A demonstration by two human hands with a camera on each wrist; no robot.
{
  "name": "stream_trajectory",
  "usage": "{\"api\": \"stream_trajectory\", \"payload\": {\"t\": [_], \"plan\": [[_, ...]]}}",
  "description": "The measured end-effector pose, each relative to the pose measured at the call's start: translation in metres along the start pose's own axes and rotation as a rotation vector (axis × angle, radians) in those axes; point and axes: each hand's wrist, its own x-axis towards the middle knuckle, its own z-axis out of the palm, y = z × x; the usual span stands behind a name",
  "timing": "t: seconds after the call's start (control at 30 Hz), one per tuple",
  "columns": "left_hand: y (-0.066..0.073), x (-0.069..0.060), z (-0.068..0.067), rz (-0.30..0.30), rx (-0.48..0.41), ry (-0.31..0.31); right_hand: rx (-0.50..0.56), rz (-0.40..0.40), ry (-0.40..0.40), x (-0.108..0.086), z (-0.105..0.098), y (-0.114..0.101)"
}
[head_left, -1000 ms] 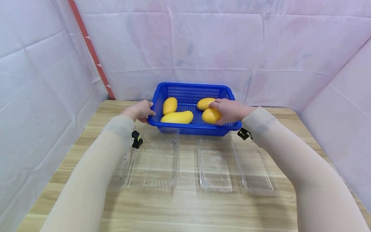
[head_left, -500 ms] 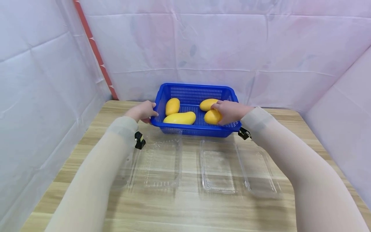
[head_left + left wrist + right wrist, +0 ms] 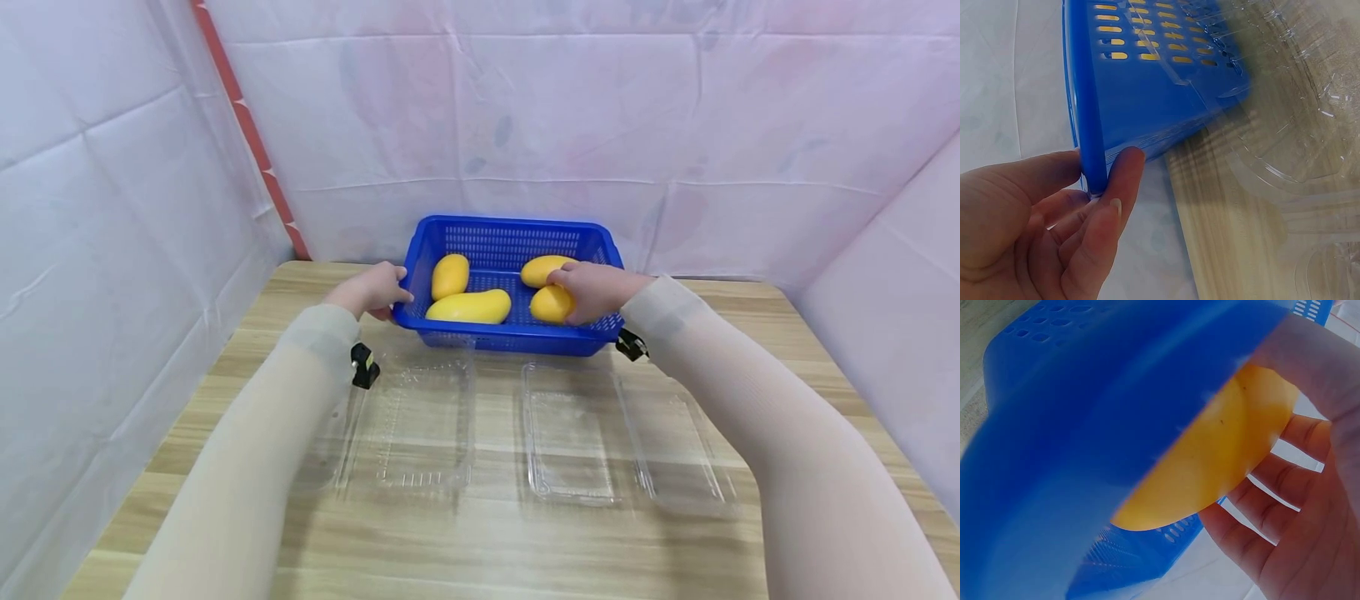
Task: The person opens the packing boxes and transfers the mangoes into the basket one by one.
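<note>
A blue plastic basket (image 3: 517,337) stands at the back of the table with several yellow mangoes inside. My left hand (image 3: 372,289) pinches its left rim between thumb and fingers, which the left wrist view shows closely at the rim (image 3: 1088,119). Inside the basket's right end, my right hand (image 3: 596,292) grips a mango (image 3: 551,305), its fingers curled round the fruit (image 3: 1222,450). Just behind that one lies another mango (image 3: 546,269). Toward the left end are an upright mango (image 3: 451,277) and a longer, paler mango (image 3: 471,307).
Two clear plastic clamshell boxes, a left one (image 3: 426,425) and a right one (image 3: 570,433), lie with lids open on the wooden table (image 3: 487,550) in front of the basket. White cloth walls (image 3: 562,108) stand behind and at both sides.
The head view has shifted slightly, so everything appears a little further right. Both hands keep their holds on the basket rim and the mango.
</note>
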Motion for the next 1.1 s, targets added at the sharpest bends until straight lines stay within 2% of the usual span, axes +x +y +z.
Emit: {"api": "stream_trajectory", "payload": {"t": [0.2,0.47,0.8,1.1], "plan": [[0.000,-0.001,0.002,0.003,0.001,-0.002,-0.005,-0.027,0.002,0.001,0.001,0.001],[0.000,-0.002,0.002,0.005,-0.006,0.001,-0.022,-0.021,-0.026,0.004,-0.001,0.003],[-0.001,-0.002,0.003,0.001,0.008,0.006,-0.016,0.014,-0.072,0.014,-0.005,0.004],[0.000,-0.002,0.002,0.010,0.002,0.011,-0.027,0.002,-0.130,0.022,-0.009,0.002]]}}
